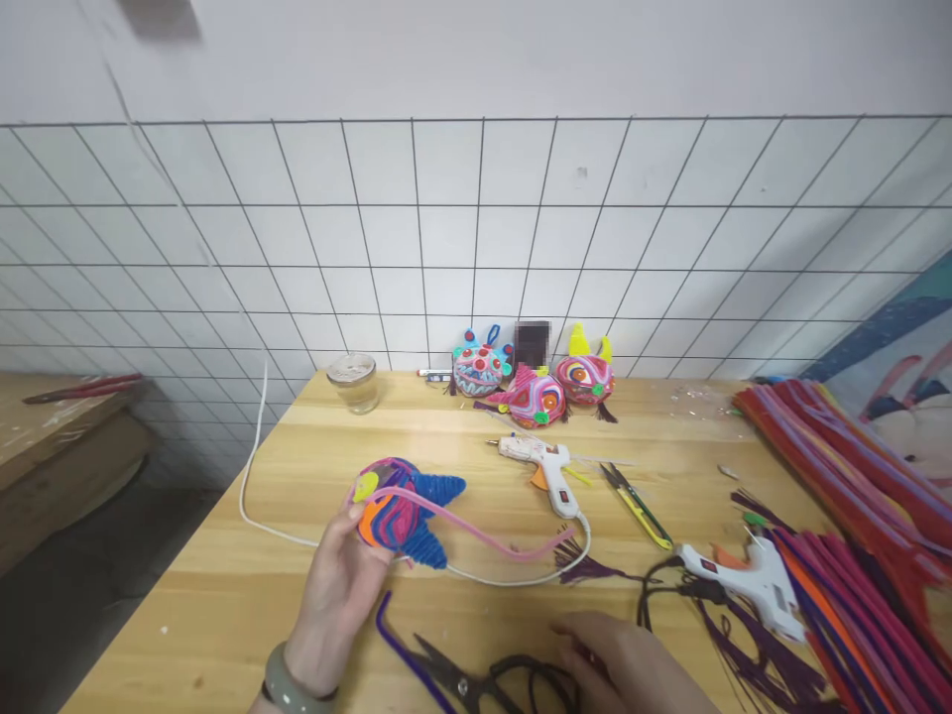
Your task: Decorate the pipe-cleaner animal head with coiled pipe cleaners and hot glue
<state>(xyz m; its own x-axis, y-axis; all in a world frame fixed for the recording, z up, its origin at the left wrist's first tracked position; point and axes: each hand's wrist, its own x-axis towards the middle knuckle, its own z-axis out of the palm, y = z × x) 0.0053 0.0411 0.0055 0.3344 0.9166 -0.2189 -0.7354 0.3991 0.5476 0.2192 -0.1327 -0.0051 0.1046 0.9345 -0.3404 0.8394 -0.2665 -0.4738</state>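
My left hand (346, 580) is closed around the lower left side of a fish-shaped pipe-cleaner ornament (402, 521), held above the table. Its body is coiled in blue, orange and magenta, with a yellow patch at one end and two blue wrapped fins. From it a pink pipe cleaner (483, 535) trails to the right. Black-handled scissors (465, 684) lie partly spread at the front edge, beside a purple pipe cleaner (409, 654). My right hand (625, 659) is blurred, low over the table next to the scissor handles; its grip is unclear.
A white glue gun (535, 456) and its cord lie mid-table; a second glue gun (751, 580) is at right. Near them is a yellow-black cutter (640, 506). Finished ornaments (532, 397) and a glass cup (355, 382) stand by the tiled wall. Pipe-cleaner bundles (855, 476) fill the right.
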